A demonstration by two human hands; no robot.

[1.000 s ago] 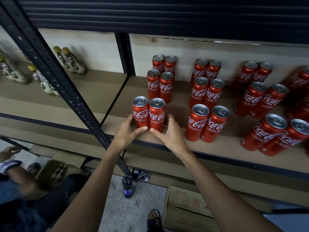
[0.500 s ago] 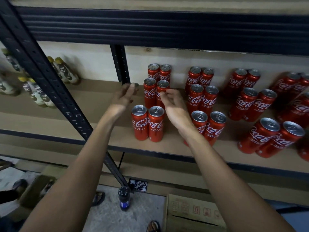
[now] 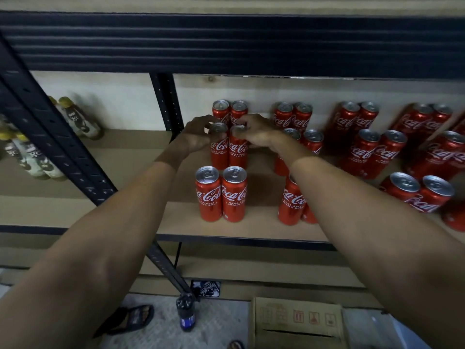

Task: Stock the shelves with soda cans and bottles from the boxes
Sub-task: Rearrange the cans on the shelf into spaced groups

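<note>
Red Coca-Cola cans stand in pairs on the wooden shelf. In the leftmost column there is a back pair, a middle pair and a front pair. My left hand curls its fingers round the top of the left can of the middle pair. My right hand grips the top of the right can of that pair. Both forearms reach over the shelf's front edge, and the right one hides part of the neighbouring column.
More can pairs fill the shelf to the right. Pale bottles with yellow caps lie in the left bay behind a black slanted post. On the floor below are a cardboard box, a dark soda bottle and a sandal.
Both hands left the front pair of cans, rose and reached further back. They now grip the tops of the middle pair.
</note>
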